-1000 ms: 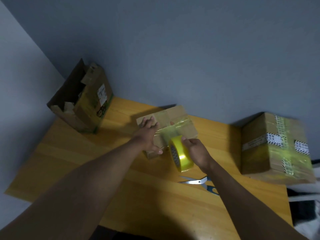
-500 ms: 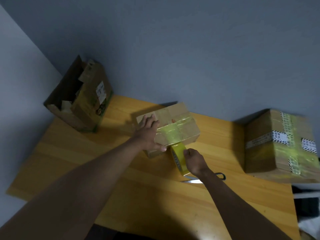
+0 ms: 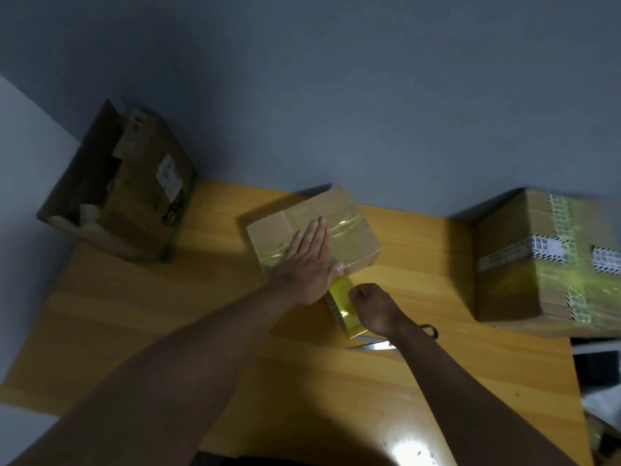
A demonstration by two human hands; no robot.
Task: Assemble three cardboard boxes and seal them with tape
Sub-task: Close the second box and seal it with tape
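Left hand (image 3: 307,264) flat, fingers straight, pressing yellowish tape strip onto top of small box (image 3: 314,233). Right hand (image 3: 374,309) curled round yellow tape roll (image 3: 344,306), just beside box's near side, roll standing on edge. Small box at middle of tabletop (image 3: 235,348), near far edge. Scissors (image 3: 379,344) on tabletop, partly hidden under right wrist. Open box (image 3: 121,186) at far left corner, flaps up. Taped large box (image 3: 544,260) at far right corner.
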